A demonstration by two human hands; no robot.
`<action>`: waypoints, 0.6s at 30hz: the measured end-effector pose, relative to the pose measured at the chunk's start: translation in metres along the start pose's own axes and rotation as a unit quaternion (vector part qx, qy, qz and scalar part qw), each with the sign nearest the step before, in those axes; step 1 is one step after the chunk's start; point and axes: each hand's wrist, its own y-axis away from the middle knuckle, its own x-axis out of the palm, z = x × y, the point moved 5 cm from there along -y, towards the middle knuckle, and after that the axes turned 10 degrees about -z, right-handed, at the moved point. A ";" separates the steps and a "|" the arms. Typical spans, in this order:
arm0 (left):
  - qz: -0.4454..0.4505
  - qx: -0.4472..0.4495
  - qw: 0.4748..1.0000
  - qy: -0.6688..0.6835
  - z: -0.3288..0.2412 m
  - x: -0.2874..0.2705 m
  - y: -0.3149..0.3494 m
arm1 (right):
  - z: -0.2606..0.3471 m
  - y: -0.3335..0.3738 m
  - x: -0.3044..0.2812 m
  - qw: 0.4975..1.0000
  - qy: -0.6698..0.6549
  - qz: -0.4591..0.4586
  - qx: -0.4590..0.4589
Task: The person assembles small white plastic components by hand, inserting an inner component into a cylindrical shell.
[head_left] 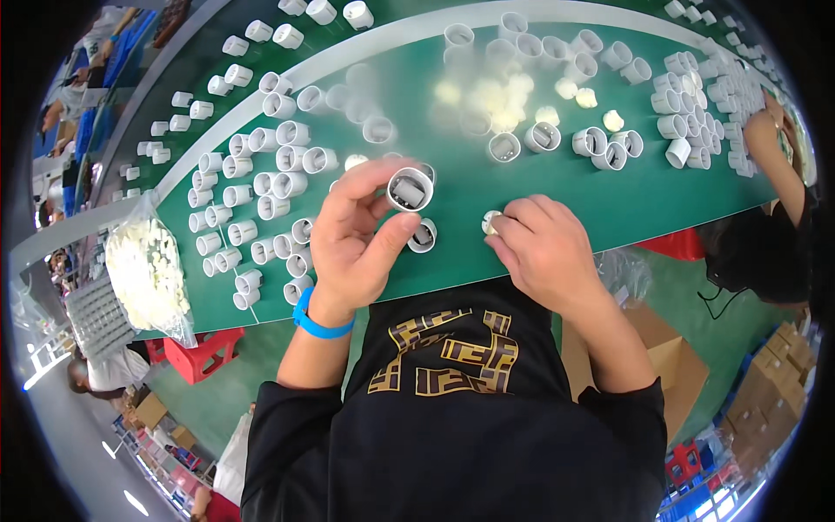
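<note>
Head view: left hand (pixel 355 239) up over green table (pixel 470 190), thumb and fingers clamped round white cylindrical housing (pixel 428 179), open end facing me, grey insert (pixel 407 192) inside. Right hand (pixel 550 250) apart, fingertips pinched on small cream-white piece (pixel 490 223). Similar housing (pixel 430 243) just beside left thumb.

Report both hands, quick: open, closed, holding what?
Left hand: closed around a white cup with a grey part inside.
Right hand: fingers closed on a small white piece.
</note>
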 end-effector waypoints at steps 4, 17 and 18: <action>-0.007 -0.008 1.000 0.013 0.002 0.000 0.000 | -0.001 -0.003 0.004 0.999 0.012 -0.024 -0.022; -0.010 -0.008 0.998 0.061 0.002 -0.005 0.008 | -0.008 -0.005 -0.008 0.989 0.052 -0.055 0.126; -0.011 -0.015 0.996 0.086 0.003 -0.006 0.009 | -0.011 -0.003 -0.007 0.991 0.064 -0.043 0.113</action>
